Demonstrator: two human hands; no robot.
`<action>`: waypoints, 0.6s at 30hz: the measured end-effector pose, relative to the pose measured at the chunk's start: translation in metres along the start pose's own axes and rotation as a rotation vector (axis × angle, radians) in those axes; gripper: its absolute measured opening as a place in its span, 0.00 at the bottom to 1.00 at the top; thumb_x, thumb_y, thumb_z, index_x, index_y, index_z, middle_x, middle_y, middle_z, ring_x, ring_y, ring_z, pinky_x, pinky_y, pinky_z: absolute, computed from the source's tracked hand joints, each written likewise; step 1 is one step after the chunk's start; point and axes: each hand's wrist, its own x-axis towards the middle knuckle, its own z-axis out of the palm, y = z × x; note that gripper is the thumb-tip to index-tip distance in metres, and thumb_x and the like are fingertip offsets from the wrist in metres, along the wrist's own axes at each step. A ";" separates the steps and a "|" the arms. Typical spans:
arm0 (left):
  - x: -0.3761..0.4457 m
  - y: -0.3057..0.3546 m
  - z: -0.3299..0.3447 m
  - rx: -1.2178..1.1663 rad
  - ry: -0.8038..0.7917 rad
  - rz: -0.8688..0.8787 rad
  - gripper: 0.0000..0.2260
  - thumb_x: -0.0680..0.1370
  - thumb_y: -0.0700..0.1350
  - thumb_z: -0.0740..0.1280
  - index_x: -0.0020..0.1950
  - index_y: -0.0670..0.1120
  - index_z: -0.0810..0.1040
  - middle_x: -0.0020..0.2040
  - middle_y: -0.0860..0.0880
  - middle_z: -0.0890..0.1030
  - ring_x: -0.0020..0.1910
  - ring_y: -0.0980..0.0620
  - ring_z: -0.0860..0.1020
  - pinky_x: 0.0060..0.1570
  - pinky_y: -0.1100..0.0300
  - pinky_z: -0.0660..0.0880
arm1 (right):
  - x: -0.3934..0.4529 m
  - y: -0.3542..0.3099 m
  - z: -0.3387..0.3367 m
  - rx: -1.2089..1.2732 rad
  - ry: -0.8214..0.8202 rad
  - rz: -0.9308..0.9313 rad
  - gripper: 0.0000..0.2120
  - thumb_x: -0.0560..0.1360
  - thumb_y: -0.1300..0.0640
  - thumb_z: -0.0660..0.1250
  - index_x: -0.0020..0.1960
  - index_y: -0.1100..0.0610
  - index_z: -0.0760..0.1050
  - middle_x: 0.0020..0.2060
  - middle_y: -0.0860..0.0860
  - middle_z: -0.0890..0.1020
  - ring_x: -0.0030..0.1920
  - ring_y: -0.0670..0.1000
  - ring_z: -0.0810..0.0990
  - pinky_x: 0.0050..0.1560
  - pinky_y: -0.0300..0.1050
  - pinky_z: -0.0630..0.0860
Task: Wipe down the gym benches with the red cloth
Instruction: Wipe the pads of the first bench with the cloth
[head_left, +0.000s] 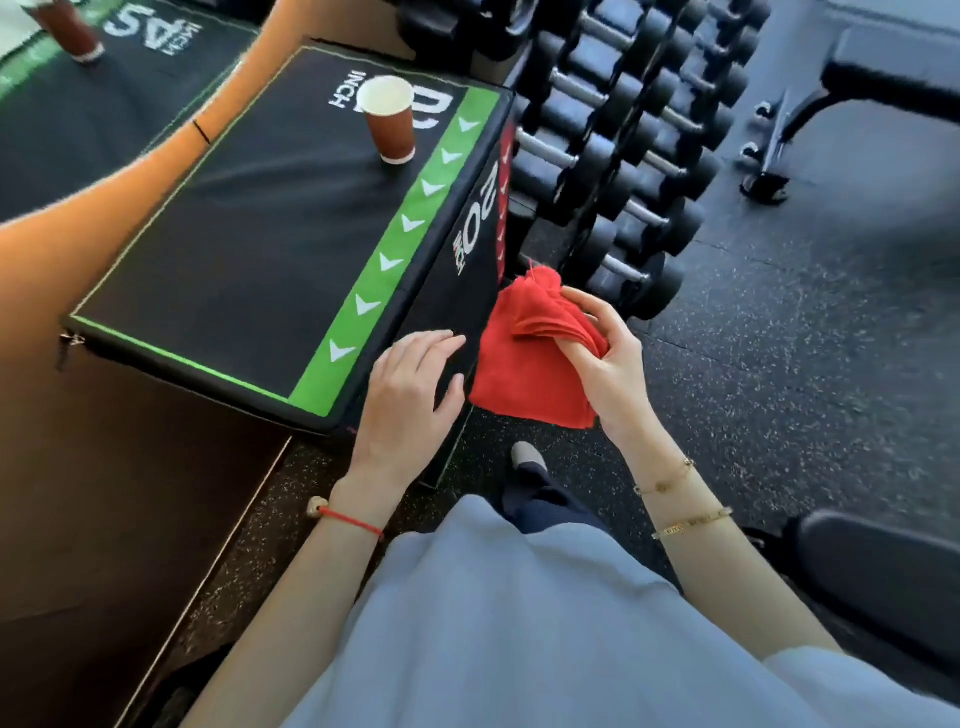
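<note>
The red cloth, bunched and folded, hangs beside the near right corner of a black padded box with a green arrow stripe. My right hand grips the cloth, fingers curled into its folds. My left hand lies with relaxed fingers against the box's near right corner, holding nothing. Two padded benches show: one at the far right, and the end of another at the lower right edge.
A brown paper cup stands upright on the box top; a second cup sits on another black box at the far left. A dumbbell rack stands right behind the cloth. Speckled rubber floor stretches to the right.
</note>
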 end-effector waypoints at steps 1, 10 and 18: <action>-0.003 0.006 0.002 -0.010 -0.023 0.033 0.17 0.79 0.41 0.67 0.68 0.44 0.77 0.66 0.48 0.78 0.68 0.48 0.74 0.70 0.49 0.68 | -0.013 0.003 -0.008 0.000 0.043 0.009 0.18 0.76 0.65 0.69 0.65 0.57 0.75 0.55 0.50 0.83 0.55 0.44 0.81 0.58 0.38 0.76; -0.024 0.069 0.032 -0.110 -0.216 0.352 0.17 0.77 0.39 0.69 0.66 0.42 0.79 0.64 0.47 0.79 0.66 0.46 0.76 0.67 0.46 0.70 | -0.124 0.033 -0.075 0.015 0.460 0.094 0.16 0.75 0.51 0.71 0.62 0.52 0.78 0.53 0.45 0.84 0.55 0.44 0.82 0.56 0.34 0.74; -0.049 0.146 0.076 -0.171 -0.344 0.600 0.17 0.77 0.38 0.69 0.66 0.41 0.78 0.64 0.45 0.80 0.66 0.43 0.76 0.67 0.44 0.70 | -0.211 0.047 -0.139 0.020 0.741 0.134 0.11 0.79 0.51 0.66 0.59 0.52 0.79 0.55 0.48 0.83 0.58 0.46 0.80 0.63 0.42 0.73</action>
